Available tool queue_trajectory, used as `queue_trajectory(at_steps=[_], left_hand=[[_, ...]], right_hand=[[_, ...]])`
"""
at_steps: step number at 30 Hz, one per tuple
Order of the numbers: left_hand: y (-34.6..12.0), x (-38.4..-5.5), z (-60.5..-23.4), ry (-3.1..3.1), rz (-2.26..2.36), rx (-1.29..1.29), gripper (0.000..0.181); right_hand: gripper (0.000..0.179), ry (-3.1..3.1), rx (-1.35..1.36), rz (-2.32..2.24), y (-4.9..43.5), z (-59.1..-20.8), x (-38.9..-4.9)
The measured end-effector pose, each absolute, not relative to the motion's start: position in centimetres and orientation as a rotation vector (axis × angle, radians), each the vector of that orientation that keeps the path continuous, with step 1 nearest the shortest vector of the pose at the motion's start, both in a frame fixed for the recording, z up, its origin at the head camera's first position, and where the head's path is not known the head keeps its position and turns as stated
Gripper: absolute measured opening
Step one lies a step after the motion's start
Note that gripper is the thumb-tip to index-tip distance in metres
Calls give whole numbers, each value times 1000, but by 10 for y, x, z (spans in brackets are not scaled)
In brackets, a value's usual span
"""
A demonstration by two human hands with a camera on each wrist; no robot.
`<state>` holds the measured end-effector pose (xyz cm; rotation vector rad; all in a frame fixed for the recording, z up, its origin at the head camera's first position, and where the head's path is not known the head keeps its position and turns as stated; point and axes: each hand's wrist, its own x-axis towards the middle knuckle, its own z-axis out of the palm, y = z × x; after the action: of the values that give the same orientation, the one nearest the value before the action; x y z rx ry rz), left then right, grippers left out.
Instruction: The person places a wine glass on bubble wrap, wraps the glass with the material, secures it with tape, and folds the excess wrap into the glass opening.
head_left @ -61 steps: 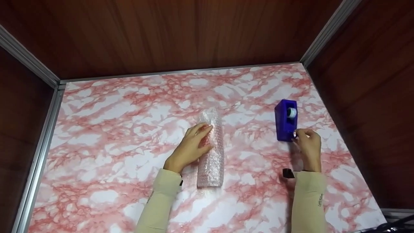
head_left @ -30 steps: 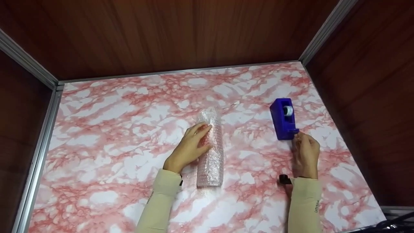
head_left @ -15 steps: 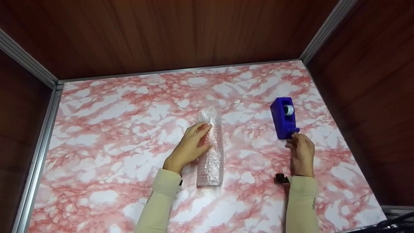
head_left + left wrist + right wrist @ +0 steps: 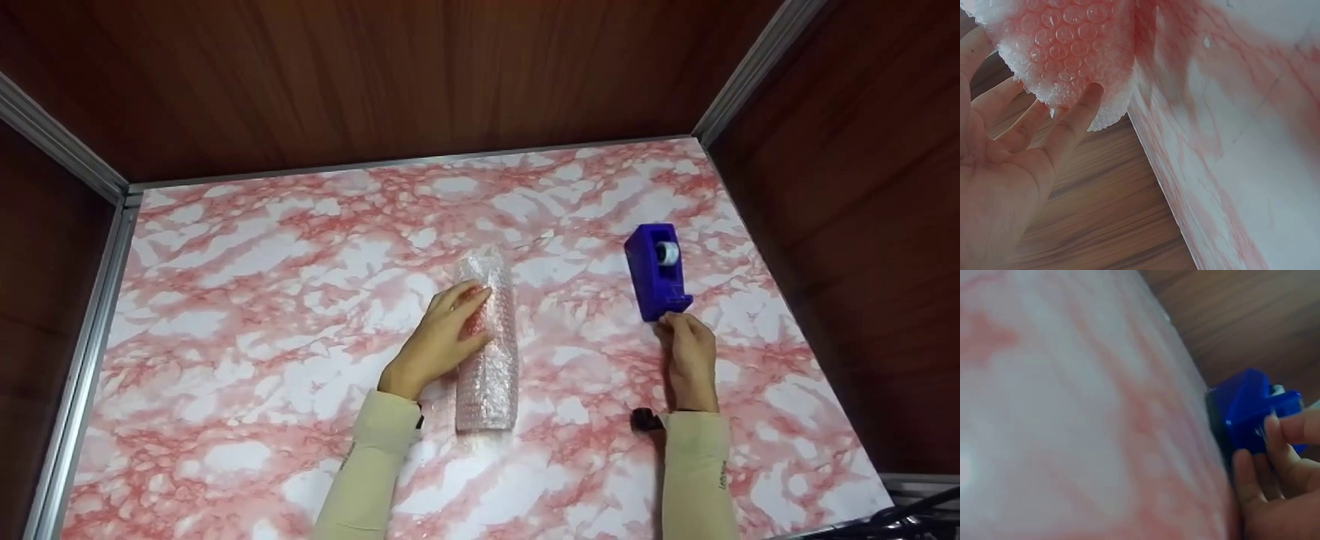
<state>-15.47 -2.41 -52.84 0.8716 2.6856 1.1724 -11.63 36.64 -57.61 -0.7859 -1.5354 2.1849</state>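
A cylindrical bundle in clear bubble wrap [image 4: 491,382] lies lengthwise on the marbled table. My left hand [image 4: 439,337] holds it from its left side, thumb and fingers spread on the wrap. In the left wrist view, one fingertip presses the bubble wrap [image 4: 1069,34] while other fingers go behind its edge. A blue tape dispenser [image 4: 654,274] with a white-cored roll [image 4: 667,253] stands at the right. At its near end, my right hand [image 4: 691,356] pinches thumb and forefinger together just below the cutter; the clear tape between them barely shows. Its other fingers hang near the dispenser [image 4: 1247,399].
The table [image 4: 300,247] has a red and white marbled top. Dark wooden panels [image 4: 412,75] with metal frame rails [image 4: 79,330] enclose it at the back and sides. Black cables [image 4: 911,517] lie at the lower right corner.
My right hand has moved left and slightly down from the cutter to just below the dispenser's near end. The dispenser has turned slightly. My left hand stays on the bubble-wrapped bundle.
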Motion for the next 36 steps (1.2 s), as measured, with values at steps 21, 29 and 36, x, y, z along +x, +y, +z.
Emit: queue_trajectory(at_steps=[21,29,36], left_hand=[[-22,-157,-528,2653,1182,849,65],[-21,-157,-526,2675,1174,867,65],[-20,-158,-525,2696,1155,886,66]], right_hand=[[23,-2282,-252,1919,324,-556,-105],[18,-2487,101,1849,279,-506,-109],[16,-2584,422,1779,247,-484,-119]])
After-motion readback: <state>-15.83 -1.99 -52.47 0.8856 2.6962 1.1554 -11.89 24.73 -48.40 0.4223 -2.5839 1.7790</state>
